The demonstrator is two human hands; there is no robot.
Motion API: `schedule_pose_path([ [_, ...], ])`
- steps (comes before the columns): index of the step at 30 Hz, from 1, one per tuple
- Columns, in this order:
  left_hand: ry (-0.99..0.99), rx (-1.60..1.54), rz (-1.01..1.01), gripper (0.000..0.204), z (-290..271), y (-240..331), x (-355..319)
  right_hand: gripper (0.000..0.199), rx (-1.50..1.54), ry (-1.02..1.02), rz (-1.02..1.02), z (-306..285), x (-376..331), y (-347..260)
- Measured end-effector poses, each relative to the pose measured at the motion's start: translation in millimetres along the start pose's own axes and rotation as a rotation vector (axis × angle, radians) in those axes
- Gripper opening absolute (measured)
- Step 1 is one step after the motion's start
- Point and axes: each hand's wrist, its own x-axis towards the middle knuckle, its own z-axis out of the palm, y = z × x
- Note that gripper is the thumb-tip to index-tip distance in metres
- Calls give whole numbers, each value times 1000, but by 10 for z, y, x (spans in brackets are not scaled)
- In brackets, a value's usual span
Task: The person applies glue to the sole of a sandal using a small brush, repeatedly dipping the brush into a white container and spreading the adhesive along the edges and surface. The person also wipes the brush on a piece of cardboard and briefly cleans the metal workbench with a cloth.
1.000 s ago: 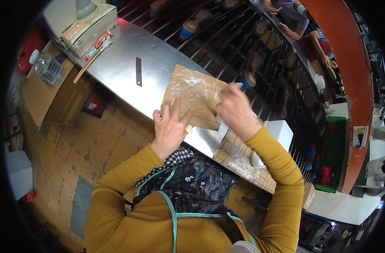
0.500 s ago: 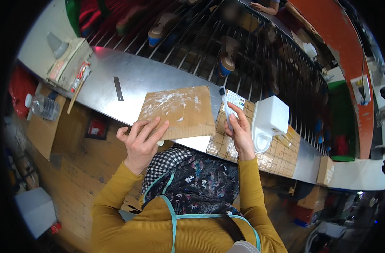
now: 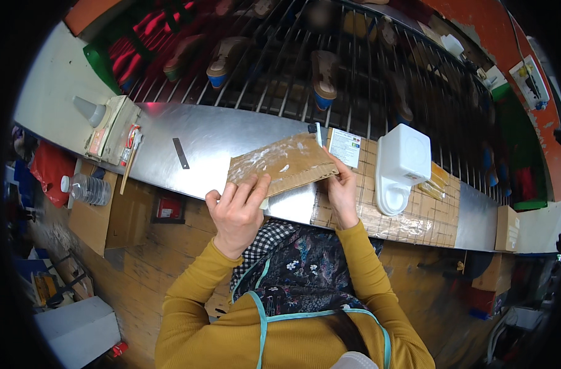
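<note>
A brown cardboard piece point(image 3: 280, 166) smeared with white is tilted above the metal work surface. My left hand point(image 3: 239, 212) grips its near-left edge, fingers on top; a small pale thing shows under those fingers, too little to name. My right hand point(image 3: 342, 192) is closed at the cardboard's right edge and holds a white-handled toothbrush point(image 3: 318, 134). The dark-bristled head sticks up past the cardboard's far edge, while most of the handle is hidden. Just beyond my right hand lies a printed white card point(image 3: 344, 148).
To the right, a white plastic dispenser point(image 3: 404, 154) stands on a taped cardboard mat point(image 3: 409, 224), beside a yellow wrapped item point(image 3: 437, 183). Leftward lie a flat metal blade point(image 3: 181, 153) and a wooden stick point(image 3: 130, 165). Behind runs a barred rack carrying shoes point(image 3: 325, 80).
The cardboard has tipped, so its near edge now shows. My right hand has come against its right edge, and the toothbrush has gone partly behind it. The view has shifted.
</note>
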Motion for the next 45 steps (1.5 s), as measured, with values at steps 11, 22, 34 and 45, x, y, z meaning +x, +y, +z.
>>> schedule_pose_path([
  [11,-46,64,85,48,49,126,81,18,113,109,207,-54,-255,-51],
  [22,-120,55,99,49,-17,204,136,17,161,137,225,-104,-420,-27],
  [34,-111,79,166,55,87,318,132,32,166,199,173,-252,-724,-379],
  [45,-126,21,124,52,-1,210,205,38,376,84,286,-360,-570,-559],
])
